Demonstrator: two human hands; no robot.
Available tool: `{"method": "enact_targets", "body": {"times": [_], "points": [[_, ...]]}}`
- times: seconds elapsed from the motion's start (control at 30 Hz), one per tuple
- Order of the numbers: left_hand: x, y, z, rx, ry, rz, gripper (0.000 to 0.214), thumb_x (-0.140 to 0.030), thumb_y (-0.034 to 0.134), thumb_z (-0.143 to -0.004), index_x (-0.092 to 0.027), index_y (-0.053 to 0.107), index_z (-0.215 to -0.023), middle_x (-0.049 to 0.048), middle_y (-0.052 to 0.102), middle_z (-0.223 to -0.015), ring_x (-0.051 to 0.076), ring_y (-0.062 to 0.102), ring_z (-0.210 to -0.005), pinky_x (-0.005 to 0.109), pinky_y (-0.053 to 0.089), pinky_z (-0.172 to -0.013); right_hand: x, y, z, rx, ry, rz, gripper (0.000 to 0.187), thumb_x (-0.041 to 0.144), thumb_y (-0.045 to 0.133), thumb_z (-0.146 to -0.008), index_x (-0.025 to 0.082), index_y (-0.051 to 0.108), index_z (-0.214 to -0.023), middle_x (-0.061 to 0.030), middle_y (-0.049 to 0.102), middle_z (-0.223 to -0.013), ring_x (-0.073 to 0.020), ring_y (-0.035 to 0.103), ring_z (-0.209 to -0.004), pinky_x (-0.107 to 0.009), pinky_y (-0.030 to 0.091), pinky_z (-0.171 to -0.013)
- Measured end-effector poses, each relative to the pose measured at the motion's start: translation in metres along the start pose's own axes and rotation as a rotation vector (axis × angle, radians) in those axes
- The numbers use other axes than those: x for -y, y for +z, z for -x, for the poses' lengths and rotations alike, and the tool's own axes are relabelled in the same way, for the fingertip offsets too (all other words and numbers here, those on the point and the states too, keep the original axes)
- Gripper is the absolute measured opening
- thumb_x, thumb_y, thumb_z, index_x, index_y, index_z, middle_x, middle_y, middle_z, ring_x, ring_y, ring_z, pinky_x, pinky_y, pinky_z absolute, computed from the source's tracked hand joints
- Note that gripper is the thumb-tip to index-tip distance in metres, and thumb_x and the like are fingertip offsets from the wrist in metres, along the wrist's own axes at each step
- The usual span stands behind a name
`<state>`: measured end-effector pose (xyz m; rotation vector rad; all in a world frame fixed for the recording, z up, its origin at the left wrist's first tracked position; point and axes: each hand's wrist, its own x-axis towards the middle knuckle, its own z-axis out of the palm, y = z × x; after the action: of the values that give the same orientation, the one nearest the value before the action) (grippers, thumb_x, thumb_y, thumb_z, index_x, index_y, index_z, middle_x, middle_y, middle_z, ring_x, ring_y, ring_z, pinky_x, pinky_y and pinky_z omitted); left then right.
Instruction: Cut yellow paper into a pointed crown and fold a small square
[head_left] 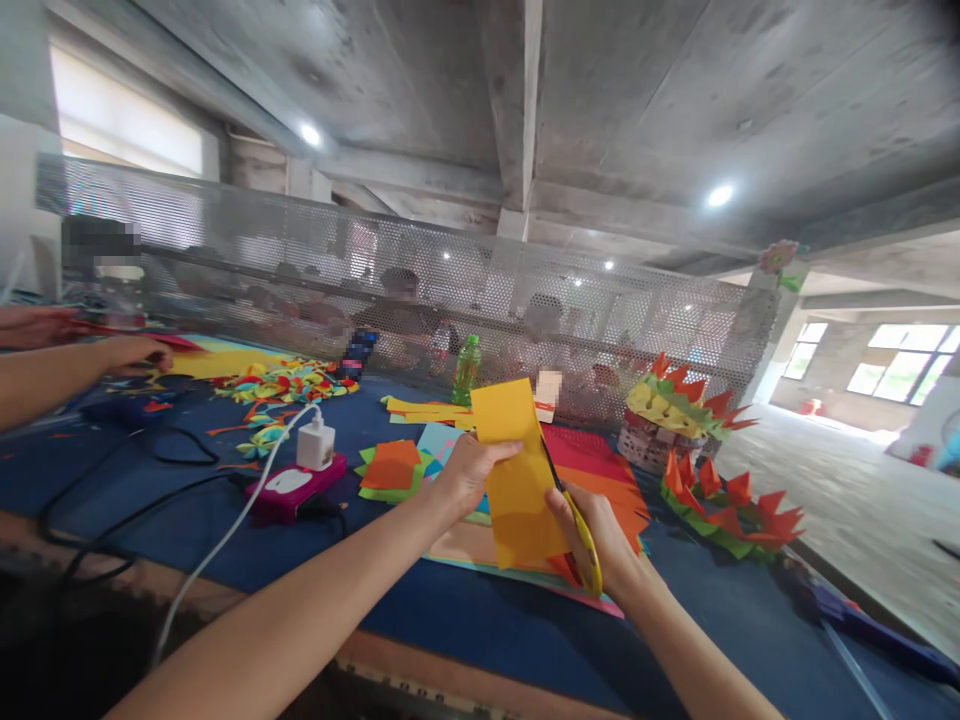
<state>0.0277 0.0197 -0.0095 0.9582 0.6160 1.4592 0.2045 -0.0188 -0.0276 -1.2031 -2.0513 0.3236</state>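
Above the blue cloth-covered table (487,615), the left hand (469,470) pinches 1 tall yellow-orange paper sheet (517,480) upright. The right hand (609,540) is closed through yellow-handled scissors (587,555), with the blades about halfway up the sheet's right edge. The cut looks roughly half done, the upper stretch still whole.

- A paper-craft workshop set on a bare industrial floor — raw concrete ceiling (600,90) with beams and spot lamps at 12 o'clock.
- Blue-covered work table (480,625) strewn with coloured paper scraps (281,385) at 9 o'clock and finished paper wreaths (724,510) at 4 o'clock.
- A perforated metal screen (225,250) splits the bench; other people (401,290) sit behind it.
- Large windows (900,365) beyond an open concrete floor (825,480) at 3 o'clock.
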Motion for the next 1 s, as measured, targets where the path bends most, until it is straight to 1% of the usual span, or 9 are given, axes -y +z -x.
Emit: {"method": "enact_targets", "body": {"times": [0.17, 0.3, 0.4, 0.6, 0.8, 0.93, 1.0], "points": [[0.008, -0.002, -0.002, 0.033, -0.016, -0.03, 0.034, -0.019, 0.085, -0.053, -0.014, 0.076, -0.085, 0.0106, 0.076, -0.094, 0.026, 0.07, -0.08, 0.034, 0.053, -0.072, -0.009, 0.003, -0.001, -0.033, -0.01, 0.015, 0.053, 0.065, 0.029, -0.093, 0.021, 0.036, -0.065, 0.0051, 0.034, -0.057, -0.0099, 0.028, -0.054, -0.025, 0.021, -0.048], [0.01, -0.002, -0.002, 0.035, -0.012, -0.029, 0.035, -0.018, 0.085, -0.053, -0.014, 0.076, -0.087, 0.0107, 0.076, -0.098, 0.025, 0.07, -0.081, 0.033, 0.053, -0.074, -0.013, 0.004, 0.001, -0.015, 0.001, 0.009, 0.05, 0.063, 0.031, -0.094, 0.021, 0.035, -0.066, 0.005, 0.033, -0.059, -0.0102, 0.029, -0.055, -0.025, 0.021, -0.049], [0.01, -0.002, -0.002, 0.029, -0.011, -0.026, 0.034, -0.017, 0.085, -0.054, -0.014, 0.076, -0.087, 0.0102, 0.076, -0.098, 0.024, 0.07, -0.081, 0.033, 0.053, -0.075, -0.012, 0.004, 0.001, -0.006, 0.012, 0.015, 0.049, 0.062, 0.03, -0.095, 0.022, 0.034, -0.067, 0.0045, 0.033, -0.059, -0.0109, 0.029, -0.054, -0.025, 0.022, -0.048], [0.01, -0.002, -0.001, 0.014, -0.013, -0.032, 0.032, -0.016, 0.084, -0.054, -0.015, 0.076, -0.085, 0.01, 0.076, -0.096, 0.024, 0.069, -0.082, 0.033, 0.052, -0.075, -0.006, 0.004, 0.002, -0.022, 0.038, 0.011, 0.052, 0.064, 0.027, -0.095, 0.022, 0.035, -0.066, 0.0017, 0.038, -0.059, -0.0123, 0.033, -0.055, -0.026, 0.022, -0.046], [0.01, -0.001, -0.002, 0.006, -0.015, -0.039, 0.03, -0.018, 0.084, -0.053, -0.014, 0.076, -0.082, 0.0096, 0.076, -0.09, 0.024, 0.069, -0.078, 0.033, 0.052, -0.072, 0.004, 0.0, 0.006, -0.002, 0.07, -0.015, 0.05, 0.062, 0.029, -0.095, 0.022, 0.038, -0.068, 0.0011, 0.042, -0.06, -0.0127, 0.037, -0.054, -0.025, 0.026, -0.045], [0.011, -0.003, -0.003, 0.019, -0.014, -0.034, 0.035, -0.018, 0.086, -0.052, -0.013, 0.076, -0.086, 0.0112, 0.076, -0.094, 0.026, 0.069, -0.082, 0.034, 0.052, -0.074, 0.003, 0.0, 0.006, -0.005, 0.056, -0.029, 0.05, 0.062, 0.029, -0.095, 0.022, 0.04, -0.068, 0.0013, 0.044, -0.059, -0.0125, 0.038, -0.052, -0.026, 0.028, -0.045], [0.012, -0.004, -0.004, 0.028, -0.013, -0.03, 0.037, -0.019, 0.086, -0.052, -0.013, 0.076, -0.087, 0.0115, 0.076, -0.095, 0.026, 0.069, -0.083, 0.034, 0.052, -0.074, 0.0, 0.001, 0.005, -0.007, 0.046, -0.017, 0.052, 0.064, 0.028, -0.094, 0.022, 0.041, -0.067, 0.0023, 0.042, -0.057, -0.0118, 0.036, -0.051, -0.026, 0.027, -0.045]]}}
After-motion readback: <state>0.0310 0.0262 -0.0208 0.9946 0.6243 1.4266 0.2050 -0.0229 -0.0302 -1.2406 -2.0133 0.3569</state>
